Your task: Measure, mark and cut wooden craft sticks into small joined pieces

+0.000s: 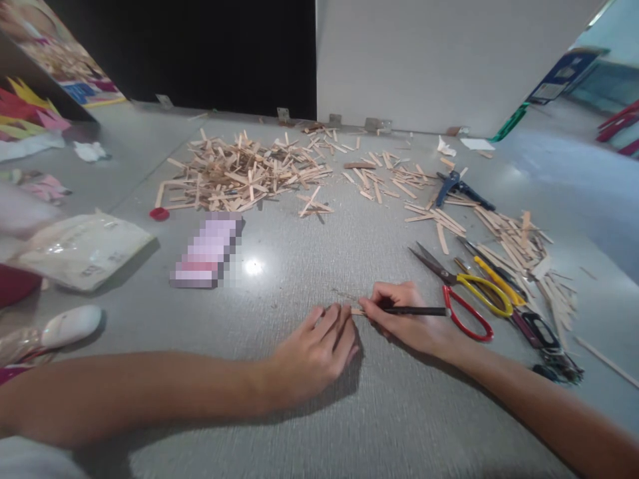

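On the grey tabletop [279, 279], my left hand [319, 346] presses its closed fingers down on a small wooden stick [357, 311], most of which they cover. My right hand [407, 319] pinches a black pen [419, 311], held low and slanting to the right. The pen's tip is hidden behind the fingers, close to the stick's bare end. Just right of that hand lie scissors [472, 299] with one red and one yellow handle loop.
A heap of wooden sticks [249, 173] lies at the back, with more scattered sticks [519, 239] at right. Blue pliers [459, 189], a yellow cutter [499, 279], a pixelated pink item [210, 249], a plastic packet [90, 249] and a white mouse-shaped object [72, 326] surround the hands.
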A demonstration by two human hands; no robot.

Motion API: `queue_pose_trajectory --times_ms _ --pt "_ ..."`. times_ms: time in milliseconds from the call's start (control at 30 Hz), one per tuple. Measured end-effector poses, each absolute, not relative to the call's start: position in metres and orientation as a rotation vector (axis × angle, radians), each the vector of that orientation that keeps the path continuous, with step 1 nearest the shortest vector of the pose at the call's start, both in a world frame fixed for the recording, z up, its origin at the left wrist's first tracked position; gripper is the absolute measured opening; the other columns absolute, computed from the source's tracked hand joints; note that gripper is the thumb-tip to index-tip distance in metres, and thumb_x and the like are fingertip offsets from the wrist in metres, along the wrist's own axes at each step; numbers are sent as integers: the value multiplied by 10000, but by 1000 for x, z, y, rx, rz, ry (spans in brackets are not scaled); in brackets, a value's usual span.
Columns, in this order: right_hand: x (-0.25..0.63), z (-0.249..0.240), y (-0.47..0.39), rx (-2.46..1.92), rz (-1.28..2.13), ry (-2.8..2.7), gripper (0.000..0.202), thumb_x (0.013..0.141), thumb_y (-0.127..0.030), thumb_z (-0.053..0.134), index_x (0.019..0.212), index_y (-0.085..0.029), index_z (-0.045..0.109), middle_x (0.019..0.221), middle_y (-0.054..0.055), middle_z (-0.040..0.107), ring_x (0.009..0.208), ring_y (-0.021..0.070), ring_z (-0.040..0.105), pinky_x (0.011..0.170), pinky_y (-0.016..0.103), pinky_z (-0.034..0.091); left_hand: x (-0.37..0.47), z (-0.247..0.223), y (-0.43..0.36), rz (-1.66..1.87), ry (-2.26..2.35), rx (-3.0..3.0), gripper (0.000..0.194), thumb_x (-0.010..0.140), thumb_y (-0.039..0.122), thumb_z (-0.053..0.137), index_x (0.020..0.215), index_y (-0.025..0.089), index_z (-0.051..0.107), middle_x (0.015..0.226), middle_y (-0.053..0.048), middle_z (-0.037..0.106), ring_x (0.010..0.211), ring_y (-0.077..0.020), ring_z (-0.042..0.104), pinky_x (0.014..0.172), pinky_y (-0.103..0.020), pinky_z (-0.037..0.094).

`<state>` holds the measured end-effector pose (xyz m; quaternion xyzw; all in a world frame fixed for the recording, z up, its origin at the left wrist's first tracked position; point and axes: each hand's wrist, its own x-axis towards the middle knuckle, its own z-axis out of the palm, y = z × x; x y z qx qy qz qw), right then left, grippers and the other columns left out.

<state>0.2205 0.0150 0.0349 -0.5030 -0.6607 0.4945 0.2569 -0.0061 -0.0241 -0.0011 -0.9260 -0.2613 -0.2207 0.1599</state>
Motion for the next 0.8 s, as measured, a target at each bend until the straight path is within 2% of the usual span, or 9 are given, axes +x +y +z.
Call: queue_pose_trajectory --times_ms 133,300,433,567,800 --pt "221 30 16 -1351 1419 -1731 488 984 -579 705 661 -247 550 467 -43 559 408 114 498 417 228 356 -4 3 -24 -657 -716 -2562 282 1125 178 523 1124 46 773 1092 -184 849 1031 -272 785 942 -390 566" --pt "221 28 15 -1348 1402 -1785 513 991 -565 693 629 -252 509 450 -48 527 394 105 455 406 227 317 -4 4 -25 -652 -708 -2542 262 1112 142 534 1101 54 781 1101 -184 853 1020 -271 798 910 -387 595" --pt "221 28 15 -1355 1396 -1793 479 992 -521 664 630 -253 501 452 -43 537 398 106 469 415 225 333 -7 10 -29 -635 -633 -2522 282 1086 108 513 1101 35 785 1136 -194 852 1070 -288 814 977 -394 610" --pt "222 29 15 -1356 1387 -1810 458 990 -498 657 634 -249 515 454 -40 547 405 106 485 433 225 362 -9 17 -30 -603 -481 -2544 248 1056 92 543 1019 80 788 1073 -166 863 1044 -290 832 1032 -414 622" --pt "223 29 16 -1378 1415 -1790 445 981 -493 653 633 -250 517 462 -42 536 407 112 504 434 227 381 -8 15 -28 -603 -431 -2605 166 1015 100 637 1059 15 772 1039 -228 848 1001 -328 837 932 -421 651"
